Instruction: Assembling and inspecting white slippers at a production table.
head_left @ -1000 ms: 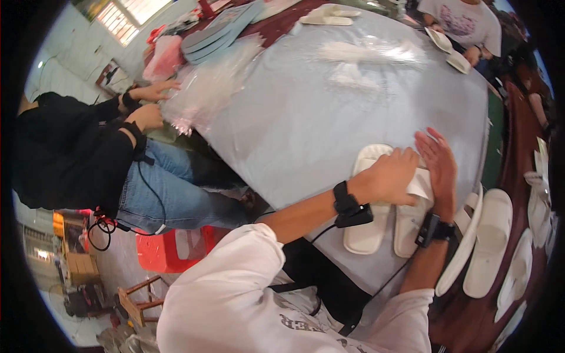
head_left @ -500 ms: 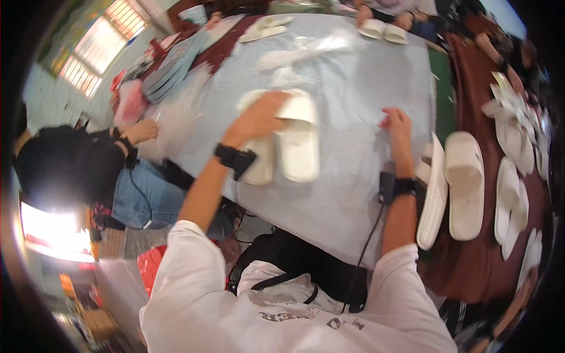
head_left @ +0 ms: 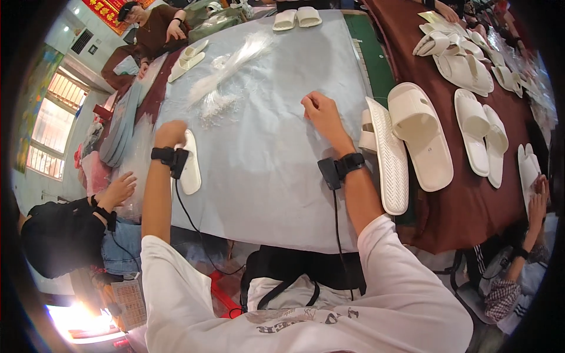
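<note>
At the left side of the grey cloth, my left hand [head_left: 171, 134] is closed at the strap end of a white slide slipper [head_left: 191, 167]. My hand and wrist hide part of it, and whether a second slipper lies under them I cannot tell. My right hand [head_left: 322, 115] hovers over the cloth with its fingers curled in and nothing visible in them. Closest to it is a white slipper standing on its side [head_left: 387, 159], its ribbed sole showing, beside another white slipper [head_left: 421, 135] lying flat with a wide strap.
The grey cloth [head_left: 265, 176] covers the table, with clear plastic bags [head_left: 232, 67] on it. Two more slipper pairs [head_left: 297, 19] [head_left: 188, 60] lie at its far side. Several slippers [head_left: 472, 132] rest on the brown cloth at right. Co-workers' hands [head_left: 120, 189] [head_left: 537, 206] are on both sides.
My left hand has gone from the middle of the cloth to its left side, the slipper with it. My right hand's fingers are curled in more. The view has also shifted.
</note>
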Demonstrator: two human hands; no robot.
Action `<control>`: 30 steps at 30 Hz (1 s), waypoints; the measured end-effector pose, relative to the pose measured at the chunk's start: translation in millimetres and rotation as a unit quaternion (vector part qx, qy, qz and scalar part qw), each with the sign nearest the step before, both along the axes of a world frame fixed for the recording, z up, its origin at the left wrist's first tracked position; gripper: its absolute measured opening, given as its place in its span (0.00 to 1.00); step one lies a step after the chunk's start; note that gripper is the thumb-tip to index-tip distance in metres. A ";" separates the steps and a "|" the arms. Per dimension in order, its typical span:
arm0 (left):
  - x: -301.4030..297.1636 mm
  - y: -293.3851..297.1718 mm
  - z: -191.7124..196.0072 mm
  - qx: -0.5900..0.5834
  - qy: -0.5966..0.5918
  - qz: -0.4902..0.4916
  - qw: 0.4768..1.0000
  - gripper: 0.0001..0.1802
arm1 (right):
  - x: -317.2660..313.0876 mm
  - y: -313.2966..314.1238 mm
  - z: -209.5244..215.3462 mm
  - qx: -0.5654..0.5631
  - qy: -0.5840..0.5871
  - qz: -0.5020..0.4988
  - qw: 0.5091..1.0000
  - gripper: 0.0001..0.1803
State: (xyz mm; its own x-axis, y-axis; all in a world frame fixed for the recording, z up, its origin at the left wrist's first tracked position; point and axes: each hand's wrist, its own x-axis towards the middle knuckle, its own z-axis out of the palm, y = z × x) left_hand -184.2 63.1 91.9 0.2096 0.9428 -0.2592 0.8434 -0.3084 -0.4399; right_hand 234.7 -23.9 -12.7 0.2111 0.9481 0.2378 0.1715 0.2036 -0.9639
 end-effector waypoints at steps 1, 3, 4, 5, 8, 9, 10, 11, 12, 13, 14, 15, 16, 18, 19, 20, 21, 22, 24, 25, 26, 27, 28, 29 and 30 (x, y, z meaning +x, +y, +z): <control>6.6 7.6 16.3 -0.060 -0.050 -0.048 0.996 0.29 | -20.5 0.8 10.0 0.004 0.009 0.016 1.000 0.13; 135.9 -24.4 28.5 -0.085 -0.294 -0.285 0.908 0.27 | -2.0 -1.2 -2.1 0.005 -0.018 -0.008 1.000 0.12; 197.1 -53.2 47.1 -0.189 -0.419 -0.252 0.852 0.26 | 5.8 -2.5 -7.7 -0.002 -0.025 -0.012 1.000 0.12; 233.2 -65.9 51.9 -0.227 -0.441 -0.274 0.824 0.26 | 5.4 -1.4 -10.0 0.065 -0.092 -0.011 0.994 0.11; 322.6 -88.6 45.8 -0.284 -0.369 -0.304 0.831 0.36 | 5.6 3.9 -19.6 0.127 -0.166 -0.021 0.978 0.10; 348.5 -104.5 50.1 -0.279 -0.336 -0.304 0.847 0.42 | 14.2 3.3 -22.2 0.123 -0.177 -0.044 0.976 0.10; 357.9 -108.5 41.8 -0.276 -0.334 -0.295 0.852 0.42 | -2.4 7.7 -23.1 0.124 -0.169 -0.047 0.977 0.10; 374.2 -111.3 26.4 -0.254 -0.279 -0.297 0.877 0.46 | -6.0 9.1 -23.4 0.124 -0.171 -0.061 0.975 0.10; 385.3 -109.8 7.0 -0.231 -0.223 -0.296 0.900 0.49 | -11.3 11.2 -23.1 0.124 -0.171 -0.073 0.975 0.10; 391.5 -101.7 -27.1 -0.229 -0.224 -0.298 0.899 0.49 | -17.4 13.1 -21.6 0.125 -0.171 -0.086 0.973 0.10; 394.2 -89.3 -65.9 -0.190 -0.429 -0.324 0.821 0.55 | -25.3 15.4 -16.3 0.131 -0.175 -0.088 0.972 0.10; 402.9 -93.9 -64.0 -0.157 -0.613 -0.338 0.696 0.61 | -19.6 15.9 -19.2 0.119 -0.179 -0.078 0.973 0.09; 403.3 -96.4 -62.2 -0.187 -0.639 -0.309 0.679 0.63 | -14.8 16.4 -21.4 0.107 -0.183 -0.067 0.975 0.09; 409.4 -97.7 -51.6 -0.230 -0.662 -0.319 0.637 0.63 | -8.2 13.7 -23.7 0.100 -0.183 -0.083 0.974 0.09; 412.7 -98.2 -48.1 -0.266 -0.682 -0.321 0.602 0.62 | -6.3 12.7 -23.7 0.097 -0.176 -0.088 0.976 0.08; 411.7 -99.7 -46.7 -0.251 -0.717 -0.298 0.578 0.56 | -8.3 11.4 -18.6 0.083 -0.161 -0.073 0.981 0.10; 411.5 -101.5 -41.6 -0.261 -0.716 -0.307 0.571 0.56 | -6.3 8.6 -17.0 0.080 -0.166 -0.087 0.979 0.10; 410.3 -101.8 -36.0 -0.218 -0.671 -0.323 0.631 0.53 | -4.5 5.1 -15.8 0.068 -0.166 -0.073 0.981 0.10; 399.8 -107.4 -17.2 -0.153 -0.611 -0.327 0.704 0.46 | -9.0 -2.3 -10.4 0.056 -0.165 -0.067 0.982 0.11; 398.9 -110.7 -8.9 -0.162 -0.611 -0.336 0.698 0.46 | -7.8 -8.0 -9.7 0.074 -0.133 -0.056 0.987 0.11; 394.1 -116.0 7.6 -0.143 -0.541 -0.353 0.750 0.48 | -9.6 -11.0 -4.5 0.097 -0.099 -0.041 0.989 0.11; 396.0 -119.3 20.6 -0.124 -0.468 -0.367 0.794 0.50 | -7.1 -10.5 -4.5 0.097 -0.101 -0.049 0.989 0.11; 400.2 -122.1 34.2 -0.123 -0.402 -0.366 0.830 0.56 | -4.9 -10.5 -4.9 0.093 -0.106 -0.052 0.989 0.11; 403.7 -125.0 49.2 -0.123 -0.403 -0.370 0.828 0.56 | -4.7 -9.6 -5.1 0.091 -0.110 -0.052 0.988 0.11; 409.6 -127.3 61.3 -0.137 -0.341 -0.351 0.861 0.59 | -2.4 -8.7 -7.5 0.085 -0.115 -0.055 0.988 0.11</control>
